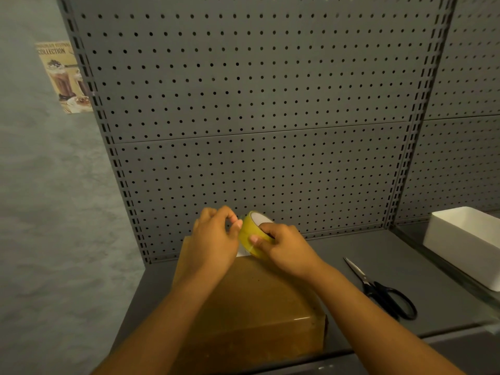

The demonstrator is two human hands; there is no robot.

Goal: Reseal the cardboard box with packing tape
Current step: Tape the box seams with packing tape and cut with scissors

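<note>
Grey shelf, box lengthwise away, tape roll on edge, gripped.

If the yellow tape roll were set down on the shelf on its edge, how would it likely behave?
The tape roll, gripped by the right hand, is round, so on edge it would probably roll on the flat shelf. Its open core suggests it is light. It looks glossy, perhaps a little slippery. The left hand pinches near its rim.

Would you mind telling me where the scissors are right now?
In the head view the scissors lie flat on the grey shelf, to the right of the cardboard box and left of the white bin, untouched by either hand.
</note>
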